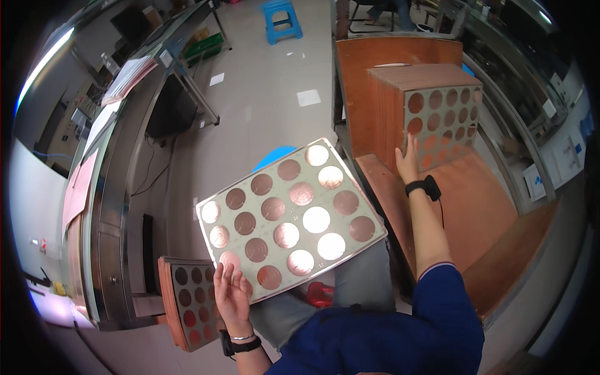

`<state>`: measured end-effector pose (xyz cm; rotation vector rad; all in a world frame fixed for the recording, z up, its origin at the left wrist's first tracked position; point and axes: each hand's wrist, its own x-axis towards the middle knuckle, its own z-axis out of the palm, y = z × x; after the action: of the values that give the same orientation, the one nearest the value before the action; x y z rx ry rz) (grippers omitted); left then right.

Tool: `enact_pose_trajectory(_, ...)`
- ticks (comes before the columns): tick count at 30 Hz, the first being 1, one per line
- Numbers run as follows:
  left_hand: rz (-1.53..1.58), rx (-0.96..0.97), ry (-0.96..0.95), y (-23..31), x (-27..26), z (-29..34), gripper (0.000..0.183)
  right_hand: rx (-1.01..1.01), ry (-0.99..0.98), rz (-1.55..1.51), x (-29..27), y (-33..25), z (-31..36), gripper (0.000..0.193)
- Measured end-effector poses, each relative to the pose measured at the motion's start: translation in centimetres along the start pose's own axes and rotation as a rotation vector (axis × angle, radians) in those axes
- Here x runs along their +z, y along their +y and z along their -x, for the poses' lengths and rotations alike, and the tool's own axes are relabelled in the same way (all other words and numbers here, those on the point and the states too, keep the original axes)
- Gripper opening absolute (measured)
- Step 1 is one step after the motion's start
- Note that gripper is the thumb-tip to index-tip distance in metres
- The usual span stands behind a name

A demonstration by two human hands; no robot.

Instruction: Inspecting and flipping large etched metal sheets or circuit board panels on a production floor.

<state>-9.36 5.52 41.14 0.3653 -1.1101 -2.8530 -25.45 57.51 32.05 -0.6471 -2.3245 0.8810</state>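
Observation:
A rectangular pale grey-green panel (279, 199) with rows of round coppery discs lies tilted above my lap. My left hand (232, 297) is at its near left corner, fingers bent over the edge and thumb side toward the panel; part of the grip is hidden. To the right, my right hand (407, 161) reaches to a thick stack of similar panels (387, 103) standing on edge. Its thumb and fingers are apart and touch the lower left edge of the stack's front panel, with nothing visibly held.
The stack stands in an open reddish-brown wooden box (475, 206). Another bundle of disc panels (172, 300) is on my left, beside a long workbench (109, 250) with papers. A blue stool (281, 22) stands far ahead; a blue round thing (275, 155) shows behind the panel.

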Motion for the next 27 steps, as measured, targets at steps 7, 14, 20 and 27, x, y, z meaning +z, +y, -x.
enact_pose_trajectory(7,-0.509,0.239,0.312,1.6,-5.4,-0.7,0.027,-0.307,-0.297,-0.236,-1.3,-7.1,10.9,0.041)
enact_pose_trajectory(14,-0.799,0.138,0.313,1.0,-6.9,0.1,0.032,-0.496,-0.318,0.105,-2.3,-11.2,16.9,0.045)
enact_pose_trajectory(20,-0.849,0.072,0.330,0.7,-8.9,-0.6,0.029,-0.512,-0.376,0.188,-2.3,-11.9,17.8,0.045)
enact_pose_trajectory(27,-1.001,0.144,0.364,0.9,-9.4,-0.9,0.027,-0.586,-0.303,0.258,-2.1,-11.9,18.5,0.045)
